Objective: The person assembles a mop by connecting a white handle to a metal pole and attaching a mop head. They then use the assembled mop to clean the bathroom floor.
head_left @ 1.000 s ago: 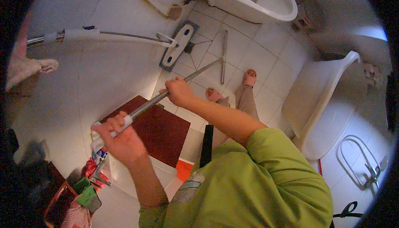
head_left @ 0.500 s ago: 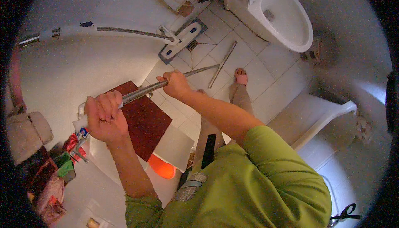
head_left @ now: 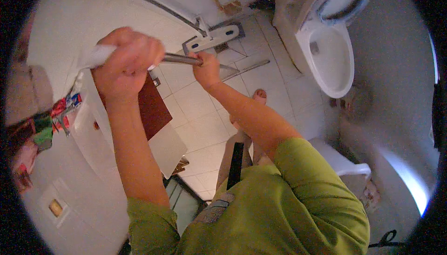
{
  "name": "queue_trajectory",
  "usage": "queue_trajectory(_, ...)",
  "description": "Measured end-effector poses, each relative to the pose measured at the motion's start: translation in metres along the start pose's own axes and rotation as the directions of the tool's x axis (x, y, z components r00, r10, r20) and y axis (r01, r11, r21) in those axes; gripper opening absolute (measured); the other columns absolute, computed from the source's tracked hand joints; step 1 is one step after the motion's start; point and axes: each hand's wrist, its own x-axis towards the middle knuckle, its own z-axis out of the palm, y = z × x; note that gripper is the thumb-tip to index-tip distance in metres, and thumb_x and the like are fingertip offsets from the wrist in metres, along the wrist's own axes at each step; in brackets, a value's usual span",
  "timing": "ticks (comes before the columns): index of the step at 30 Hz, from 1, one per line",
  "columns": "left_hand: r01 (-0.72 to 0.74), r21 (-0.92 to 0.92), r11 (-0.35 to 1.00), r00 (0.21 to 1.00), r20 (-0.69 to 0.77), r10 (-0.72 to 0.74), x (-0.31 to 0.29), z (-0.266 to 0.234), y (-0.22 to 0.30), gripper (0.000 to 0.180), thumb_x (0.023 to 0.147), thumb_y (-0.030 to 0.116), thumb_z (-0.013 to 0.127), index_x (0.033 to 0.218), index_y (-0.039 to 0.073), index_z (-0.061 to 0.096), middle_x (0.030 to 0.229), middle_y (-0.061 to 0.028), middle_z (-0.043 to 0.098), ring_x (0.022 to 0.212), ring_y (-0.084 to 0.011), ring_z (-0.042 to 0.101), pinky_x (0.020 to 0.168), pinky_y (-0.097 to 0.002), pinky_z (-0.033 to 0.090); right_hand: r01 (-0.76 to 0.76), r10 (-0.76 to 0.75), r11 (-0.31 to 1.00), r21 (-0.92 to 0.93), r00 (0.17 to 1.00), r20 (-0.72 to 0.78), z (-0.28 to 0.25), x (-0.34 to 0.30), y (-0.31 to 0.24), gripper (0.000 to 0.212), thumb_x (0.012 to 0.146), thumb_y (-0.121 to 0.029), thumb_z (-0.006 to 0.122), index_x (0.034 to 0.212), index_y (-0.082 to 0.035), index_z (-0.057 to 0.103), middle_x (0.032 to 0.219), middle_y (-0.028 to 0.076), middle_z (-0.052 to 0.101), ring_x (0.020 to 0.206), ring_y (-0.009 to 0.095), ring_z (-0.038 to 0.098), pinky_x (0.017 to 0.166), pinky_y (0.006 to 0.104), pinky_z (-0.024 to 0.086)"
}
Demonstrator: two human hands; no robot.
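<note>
A floor squeegee with a long metal pole (head_left: 176,58) slants across in front of me, its thin blade (head_left: 251,68) down on the tiles. My left hand (head_left: 126,62) is wrapped round the pole's upper part, just below its white end grip (head_left: 93,56); it is somewhat blurred. Farther down the pole, my right hand (head_left: 206,70) is closed round the metal. Just beyond the right hand, a flat mop (head_left: 213,39) with a white head and grey pad rests on the floor against the wall, beside a floor drain (head_left: 222,47).
A white toilet (head_left: 329,62) with its lid up stands at the far right. At left are a dark red panel (head_left: 156,110) beside the washbasin (head_left: 95,148), and colourful packages (head_left: 60,108). My bare-looking foot (head_left: 260,97) is on the tiles. A white tub-like container (head_left: 342,162) stands at right.
Both hands have moved up in the view with the squeegee, the left hand most. The view has shifted; more of the toilet shows, and the orange object at lower left is out of sight.
</note>
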Motion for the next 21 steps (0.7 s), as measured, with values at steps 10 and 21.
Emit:
queue_trajectory(10,-0.067,0.073,0.995,0.974,-0.214,0.082,-0.055,0.020,-0.004,0.024,0.074,0.012,0.061,0.060,0.005,0.043,0.051,0.0006,0.038,0.047,-0.0092,0.038,0.047,-0.0273,0.035,-0.032,0.032,0.999,-0.033,0.999,0.003,0.012,-0.041,0.021,0.011,0.072,-0.014,0.061,0.074,-0.003,0.059,0.067,0.020,0.057,0.066,0.036,0.055,0.057,0.0415,0.041)
queue_trajectory(21,0.040,0.600,0.799,0.827,-0.468,0.310,-0.140,0.075,0.017,0.025,0.074,0.024,0.066,0.076,0.007,0.049,0.064,-0.0022,0.053,0.057,-0.0093,0.051,0.050,-0.0235,0.042,0.242,-0.200,0.970,-0.024,0.853,0.482,-0.013,-0.094,-0.014,0.033,0.070,-0.028,0.067,0.089,-0.003,0.059,0.080,0.016,0.063,0.075,0.028,0.060,0.065,0.0384,0.045)
